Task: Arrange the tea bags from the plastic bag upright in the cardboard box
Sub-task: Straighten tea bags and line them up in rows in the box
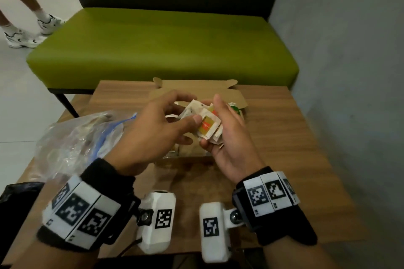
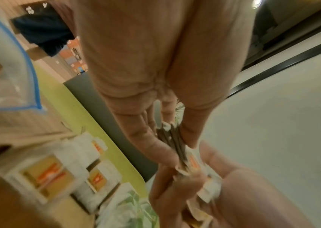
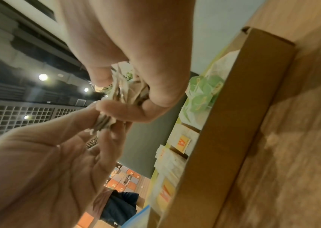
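Wooden table [image 1: 273, 137] | both hands pinch tea bags [image 1: 207, 124] edge-up over cardboard box [image 1: 236, 98]

Both hands [image 3: 128, 86] pinch tea bags [image 3: 120, 92] beside cardboard box [image 3: 234, 123].

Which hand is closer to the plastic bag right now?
Left. The left hand is just beside the plastic bag; the right hand is farther off, beyond the left.

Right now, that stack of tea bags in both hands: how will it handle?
Likely light and floppy: the tea bags are thin paper packets, fanned unevenly. Probably apt to slide apart, since the right hand cups them loosely while the left hand pinches only the top one.
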A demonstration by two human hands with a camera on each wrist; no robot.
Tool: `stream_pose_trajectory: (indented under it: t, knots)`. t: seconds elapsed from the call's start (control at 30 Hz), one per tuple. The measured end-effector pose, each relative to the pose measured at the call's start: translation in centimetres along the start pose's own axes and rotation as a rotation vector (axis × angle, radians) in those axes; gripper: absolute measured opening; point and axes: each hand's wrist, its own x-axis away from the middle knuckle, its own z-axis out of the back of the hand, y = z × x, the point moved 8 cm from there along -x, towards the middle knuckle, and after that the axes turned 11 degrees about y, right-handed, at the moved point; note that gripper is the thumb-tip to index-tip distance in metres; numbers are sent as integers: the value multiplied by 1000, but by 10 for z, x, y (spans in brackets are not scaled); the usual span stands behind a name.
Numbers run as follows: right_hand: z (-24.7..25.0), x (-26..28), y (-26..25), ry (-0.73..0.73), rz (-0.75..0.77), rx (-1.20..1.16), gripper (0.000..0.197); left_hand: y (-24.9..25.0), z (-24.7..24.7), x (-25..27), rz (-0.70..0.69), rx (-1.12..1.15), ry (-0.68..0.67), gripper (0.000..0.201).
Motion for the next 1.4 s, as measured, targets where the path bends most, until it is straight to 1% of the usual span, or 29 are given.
stream_pose_trajectory:
  t: [0.03, 0.1, 0.17, 0.23, 0.3, 0.37, 0.43, 0.47, 0.57, 0.6, 0.67, 0.73, 0.77, 0.87, 0.93, 0.97, 1.03, 1.1, 1.13, 1.17, 1.23, 1.27, 1.33, 1.4]
  knots:
    - [2, -1, 1, 11, -29, -30, 40, -1, -3, 0, 5, 32, 7, 31]
    - [5, -2, 3, 19, -72, -70, 49, -1, -8, 0, -11, 52, 9, 31]
    - [3, -3, 6, 1, -98, -70, 58, -1, -13, -1, -46, 28, 20, 30]
    - [0, -4, 9, -12, -115, -34, 66, -3, -15, -3, -110, -42, 70, 29]
    - [-1, -5, 11, -15, -124, -13, 60, -2, -15, -4, -226, -176, 129, 28]
    - [-1, -6, 9, -23, -117, -26, 47, 3, -13, -3, -354, -358, 197, 27]
    - [-1, -7, 6, -26, -106, -55, 34, 8, -11, -3, -441, -501, 275, 30]
    - [0, -9, 5, -19, -99, -68, 34, 10, -11, -4, -456, -517, 286, 31]
    - [2, -13, 6, 6, -90, -103, 46, 11, -14, -6, -484, -510, 275, 31]
    - [4, -14, 8, 20, -99, -132, 46, 12, -13, -7, -498, -519, 286, 30]
    - [8, -19, 8, 41, -118, -184, 34, 14, -9, -8, -515, -515, 320, 25]
    - [10, -20, 8, 45, -117, -198, 18, 15, -6, -9, -508, -508, 330, 22]
    - [10, -21, 7, 40, -105, -187, 14, 15, -6, -10, -506, -513, 323, 21]
    - [8, -18, 6, 10, -72, -110, 13, 14, -8, -12, -447, -484, 263, 17]
    - [8, -16, 6, -26, -87, -82, 10, 14, -8, -13, -401, -456, 217, 15]
    - [9, -15, 7, -35, -101, -84, 12, 13, -7, -14, -384, -437, 195, 14]
    - [13, -16, 9, -32, -138, -100, 28, 11, -6, -15, -346, -383, 140, 14]
    - [16, -16, 10, -11, -173, -128, 37, 10, -8, -14, -284, -305, 69, 16]
    - [17, -16, 10, 0, -187, -148, 34, 10, -8, -13, -252, -261, 42, 20]
    - [18, -17, 10, 12, -195, -169, 26, 9, -8, -13, -221, -219, 29, 25]
    - [22, -18, 6, 37, -185, -201, 8, 8, -5, -14, -174, -128, 43, 28]
    - [24, -18, 3, 47, -168, -205, 5, 7, -3, -15, -164, -93, 68, 24]
    - [28, -20, -2, 76, -122, -177, 6, 5, 4, -18, -156, -48, 143, 11]
    - [31, -20, -4, 105, -81, -116, 13, 0, 12, -21, -124, -12, 211, 8]
